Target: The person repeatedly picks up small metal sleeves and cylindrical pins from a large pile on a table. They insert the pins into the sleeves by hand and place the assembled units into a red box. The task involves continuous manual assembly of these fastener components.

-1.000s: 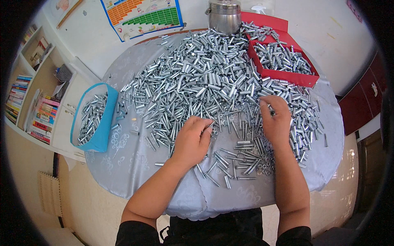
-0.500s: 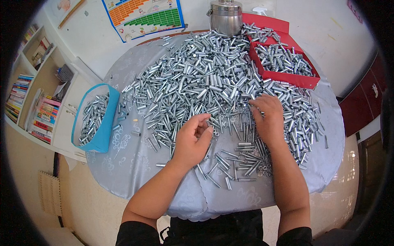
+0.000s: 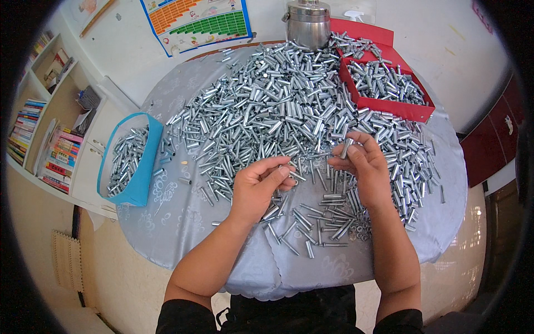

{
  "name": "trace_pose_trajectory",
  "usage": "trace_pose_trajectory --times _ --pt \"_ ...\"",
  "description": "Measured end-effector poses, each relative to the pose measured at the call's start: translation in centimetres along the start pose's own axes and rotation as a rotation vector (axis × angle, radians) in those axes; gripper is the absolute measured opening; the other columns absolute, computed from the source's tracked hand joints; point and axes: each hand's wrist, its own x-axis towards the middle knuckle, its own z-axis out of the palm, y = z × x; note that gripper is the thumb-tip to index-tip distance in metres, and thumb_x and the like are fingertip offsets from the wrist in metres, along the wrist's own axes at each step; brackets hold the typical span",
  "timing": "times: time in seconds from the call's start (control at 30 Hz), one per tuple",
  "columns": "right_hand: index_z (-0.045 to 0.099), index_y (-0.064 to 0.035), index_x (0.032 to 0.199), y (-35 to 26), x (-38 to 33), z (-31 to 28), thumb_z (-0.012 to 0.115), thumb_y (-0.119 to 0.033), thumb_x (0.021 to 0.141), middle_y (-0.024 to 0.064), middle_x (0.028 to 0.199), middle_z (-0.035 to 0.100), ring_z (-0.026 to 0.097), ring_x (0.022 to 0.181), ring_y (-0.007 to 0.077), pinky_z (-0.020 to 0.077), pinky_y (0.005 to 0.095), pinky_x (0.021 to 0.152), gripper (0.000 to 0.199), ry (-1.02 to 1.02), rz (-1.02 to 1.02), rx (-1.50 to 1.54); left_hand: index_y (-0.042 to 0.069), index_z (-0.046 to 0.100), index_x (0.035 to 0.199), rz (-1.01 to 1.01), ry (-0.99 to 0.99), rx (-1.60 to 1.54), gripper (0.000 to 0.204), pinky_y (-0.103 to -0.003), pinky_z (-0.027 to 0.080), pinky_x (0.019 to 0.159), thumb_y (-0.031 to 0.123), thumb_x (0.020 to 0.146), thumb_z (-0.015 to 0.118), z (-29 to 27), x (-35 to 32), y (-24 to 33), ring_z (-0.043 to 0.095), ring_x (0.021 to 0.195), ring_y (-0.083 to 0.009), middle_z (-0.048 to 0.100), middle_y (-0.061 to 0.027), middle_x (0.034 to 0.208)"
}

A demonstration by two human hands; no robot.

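Lifting off the pile: both hands are now raised just above the heap, where a second ago they lay flat among the pieces. The right hand [image 3: 361, 167] has come up and in toward the middle, its grip pinching a short metal sleeve [image 3: 346, 148] between thumb and fingertips, upright and slightly tilted. The left hand [image 3: 257, 186] has turned palm-up, fingers curled loosely with the thumb closing toward the forefinger; whether it pinches a small piece there is too fine to tell. The two hands have drawn closer and nearly face each other over the near middle of the surface [image 3: 183, 222].

Judged from the change: raking through the heap has given way to working on single pieces held in the air.

Round about:
- a big heap of silver tubes [image 3: 267, 106] spreads from the middle to the far side
- a smaller scatter of thin bolts [image 3: 317, 222] lies near, under and between the hands
- blue tray [image 3: 142, 167] at the left edge, partly filled with tubes
- red tray [image 3: 389, 103] far right, also holding tubes
- steel pot [image 3: 307, 25] at the far edge
- bookshelf [image 3: 44, 133] off to the left
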Motion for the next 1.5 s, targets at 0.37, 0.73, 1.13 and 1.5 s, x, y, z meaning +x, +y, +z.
trace_pose_trajectory --times 0.37,0.73,1.13,1.5 --pt "0.055 -0.0002 0.104 1.5 -0.2 -0.2 0.058 -0.005 0.092 0.0053 0.085 0.064 0.060 0.070 0.0109 0.0484 0.0248 0.063 0.014 -0.193 -0.006 -0.114 -0.003 0.062 0.105 -0.056 0.123 -0.072 0.019 -0.028 0.057 0.062 0.010 0.092 0.060 0.1 0.1 0.5 0.068 0.070 -0.0174 0.069 -0.0121 0.090" --pt "0.059 -0.0003 0.103 2.0 -0.8 0.7 0.064 -0.002 0.087 0.0065 0.086 0.067 0.064 0.077 0.0118 0.0506 0.0250 0.066 0.016 -0.309 0.079 -0.118 -0.004 0.062 0.108 -0.073 0.082 -0.061 0.021 -0.028 0.057 0.065 0.009 0.092 0.060 0.1 0.0 0.0 0.069 0.076 -0.0186 0.069 -0.0127 0.093" --pt "0.069 -0.0008 0.095 2.0 -1.2 1.0 0.073 -0.003 0.080 0.0035 0.086 0.067 0.060 0.076 0.0080 0.0477 0.0224 0.067 0.015 -0.229 -0.024 -0.370 -0.003 0.060 0.119 -0.008 -0.133 0.090 0.029 -0.026 0.056 0.075 0.003 0.091 0.061 0.6 -0.6 -0.5 0.068 0.085 -0.0159 0.068 -0.0113 0.099" --pt "0.069 0.0022 0.090 1.5 0.1 -0.4 0.068 -0.012 0.087 0.0006 0.074 0.063 0.055 0.066 0.0069 0.0454 0.0235 0.062 0.014 0.132 -0.147 -0.452 -0.003 0.064 0.108 0.007 0.109 0.020 0.022 -0.027 0.056 0.064 0.005 0.088 0.065 0.1 0.1 0.2 0.066 0.071 -0.0148 0.070 -0.0121 0.090"
